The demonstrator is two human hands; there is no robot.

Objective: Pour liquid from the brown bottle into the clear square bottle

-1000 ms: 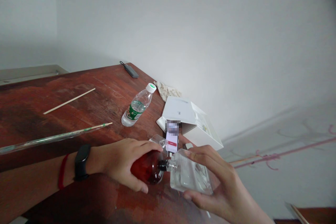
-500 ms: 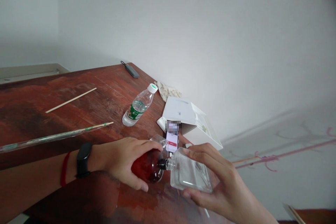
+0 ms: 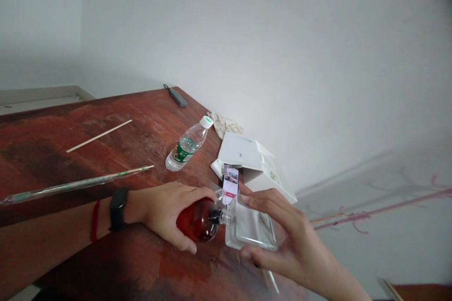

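My left hand [image 3: 176, 214], wearing a black band and a red cord at the wrist, is closed round a red-brown bottle [image 3: 199, 221] tipped on its side. The bottle's dark neck points right and meets the mouth of a clear square glass bottle [image 3: 250, 225]. My right hand [image 3: 282, 230] grips that glass bottle by its sides, with fingers above and thumb below. Whether any liquid passes between the necks I cannot make out. Just past my left fingertips is a small clear piece [image 3: 219, 194], partly hidden. Behind the two bottles a phone [image 3: 231, 183] stands with its screen lit.
A water bottle [image 3: 185, 148] with a green label stands on the brown table [image 3: 148, 131]. Left of it lie a thin stick [image 3: 99, 136] and a plastic-wrapped bundle of sticks [image 3: 81, 184]. A white box [image 3: 240, 150], a cloth [image 3: 224, 124] and a grey device [image 3: 177, 98] sit along the wall.
Both hands keep their grips, and the two necks stay together. The clear glass bottle and my right hand have shifted slightly left and up in view. The phone's screen picture has changed.
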